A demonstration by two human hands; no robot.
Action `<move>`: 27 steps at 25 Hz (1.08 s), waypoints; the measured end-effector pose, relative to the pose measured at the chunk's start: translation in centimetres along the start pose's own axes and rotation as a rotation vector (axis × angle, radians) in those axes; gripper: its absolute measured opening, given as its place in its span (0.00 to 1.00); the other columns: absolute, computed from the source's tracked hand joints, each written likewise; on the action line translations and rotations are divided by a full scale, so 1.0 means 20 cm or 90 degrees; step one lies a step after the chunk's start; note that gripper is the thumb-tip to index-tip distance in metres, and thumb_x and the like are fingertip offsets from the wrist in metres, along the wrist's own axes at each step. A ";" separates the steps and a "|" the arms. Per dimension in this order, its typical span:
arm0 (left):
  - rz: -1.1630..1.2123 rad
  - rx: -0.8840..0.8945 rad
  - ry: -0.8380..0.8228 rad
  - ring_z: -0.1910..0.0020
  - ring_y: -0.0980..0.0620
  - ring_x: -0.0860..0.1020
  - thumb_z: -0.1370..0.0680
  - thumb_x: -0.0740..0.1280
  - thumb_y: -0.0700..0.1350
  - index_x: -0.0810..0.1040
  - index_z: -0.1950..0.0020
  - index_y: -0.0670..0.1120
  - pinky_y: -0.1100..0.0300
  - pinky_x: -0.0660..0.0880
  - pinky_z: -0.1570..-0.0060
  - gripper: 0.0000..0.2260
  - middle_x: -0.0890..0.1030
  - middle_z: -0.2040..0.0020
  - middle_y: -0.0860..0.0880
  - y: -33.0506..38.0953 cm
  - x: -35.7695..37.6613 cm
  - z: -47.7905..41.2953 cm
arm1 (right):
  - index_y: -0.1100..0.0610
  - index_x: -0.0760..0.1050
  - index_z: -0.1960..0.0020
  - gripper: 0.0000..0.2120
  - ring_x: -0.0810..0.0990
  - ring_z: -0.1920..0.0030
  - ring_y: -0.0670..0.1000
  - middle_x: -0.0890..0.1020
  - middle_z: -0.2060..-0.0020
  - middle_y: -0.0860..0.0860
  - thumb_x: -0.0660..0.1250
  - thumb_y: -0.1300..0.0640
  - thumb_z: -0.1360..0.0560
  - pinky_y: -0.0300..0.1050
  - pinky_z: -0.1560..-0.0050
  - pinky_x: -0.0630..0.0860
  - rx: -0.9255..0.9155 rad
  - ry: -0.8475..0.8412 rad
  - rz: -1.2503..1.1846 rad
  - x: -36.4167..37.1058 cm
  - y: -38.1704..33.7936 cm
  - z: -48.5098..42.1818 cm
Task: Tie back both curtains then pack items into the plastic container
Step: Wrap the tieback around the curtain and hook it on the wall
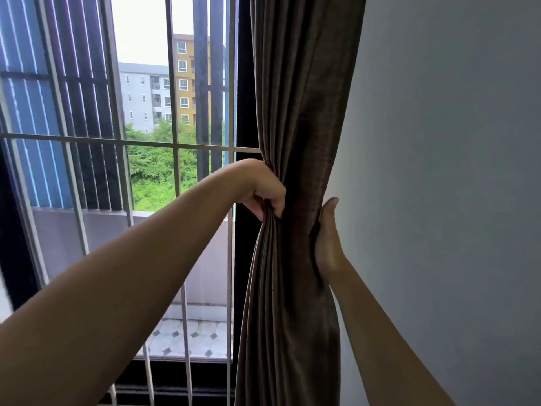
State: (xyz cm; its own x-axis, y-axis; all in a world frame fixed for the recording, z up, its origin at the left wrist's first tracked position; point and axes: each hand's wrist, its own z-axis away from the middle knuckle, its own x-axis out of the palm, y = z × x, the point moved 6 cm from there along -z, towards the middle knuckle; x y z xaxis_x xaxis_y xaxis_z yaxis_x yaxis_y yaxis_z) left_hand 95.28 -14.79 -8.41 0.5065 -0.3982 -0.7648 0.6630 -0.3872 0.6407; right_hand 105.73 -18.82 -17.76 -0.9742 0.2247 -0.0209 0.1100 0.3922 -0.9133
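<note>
Starting at the left: the barred window [175, 142], daylight behind it. Next is the left grip [263, 191], coming in from the window side and clenched on a bunch of pleats at the curtain's left edge. The brown curtain [295, 112] hangs with its long axis straight up and down. It's gathered into a narrow waist right between the two grips, just beside the wall [439, 171]. On its right edge sits the right grip [326, 238], thumb pointing up along the fabric and palm pressed to it. Its fingers are hidden behind the cloth, so I can't tell if it's actually clenched round. Both grips touch the bundle, the left a bit higher. My guess is the next bit needs a tie passed round that waist, crossways to the hang. I can't see any tie or hook here, and no plastic container either.
</note>
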 end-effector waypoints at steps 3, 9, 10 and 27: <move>-0.012 0.053 0.040 0.69 0.46 0.79 0.28 0.64 0.29 0.77 0.49 0.35 0.59 0.80 0.68 0.09 0.78 0.62 0.41 0.06 0.03 -0.04 | 0.47 0.53 0.25 0.38 0.72 0.37 0.36 0.73 0.36 0.43 0.58 0.31 0.28 0.36 0.37 0.70 -0.063 0.032 0.023 0.08 0.05 0.05; -0.026 0.142 0.050 0.61 0.43 0.84 0.32 0.68 0.31 0.80 0.49 0.37 0.51 0.82 0.60 0.12 0.82 0.53 0.38 0.17 0.08 -0.03 | 0.44 0.49 0.25 0.50 0.72 0.48 0.28 0.67 0.45 0.26 0.78 0.53 0.36 0.18 0.51 0.64 -0.104 0.258 0.178 0.08 0.09 0.15; -0.018 0.149 0.046 0.61 0.43 0.84 0.32 0.68 0.31 0.80 0.48 0.37 0.52 0.82 0.60 0.13 0.82 0.52 0.39 0.17 0.09 -0.03 | 0.44 0.50 0.25 0.51 0.71 0.48 0.30 0.67 0.44 0.28 0.79 0.51 0.37 0.17 0.52 0.63 -0.095 0.274 0.181 0.08 0.09 0.15; 0.646 0.132 0.053 0.66 0.53 0.80 0.25 0.67 0.38 0.73 0.38 0.40 0.56 0.81 0.58 0.15 0.78 0.58 0.46 -0.31 0.40 -0.16 | 0.55 0.71 0.50 0.23 0.80 0.62 0.37 0.79 0.61 0.46 0.68 0.68 0.43 0.32 0.61 0.76 -0.169 0.239 0.198 -0.51 0.00 0.17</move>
State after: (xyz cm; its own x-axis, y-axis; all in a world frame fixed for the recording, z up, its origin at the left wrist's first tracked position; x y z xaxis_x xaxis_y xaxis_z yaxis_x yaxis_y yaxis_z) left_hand 96.96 -12.99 -18.63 0.8148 -0.5616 0.1441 -0.2011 -0.0406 0.9787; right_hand 115.06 -24.12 -18.95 -0.7564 0.6489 -0.0827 0.4745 0.4573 -0.7521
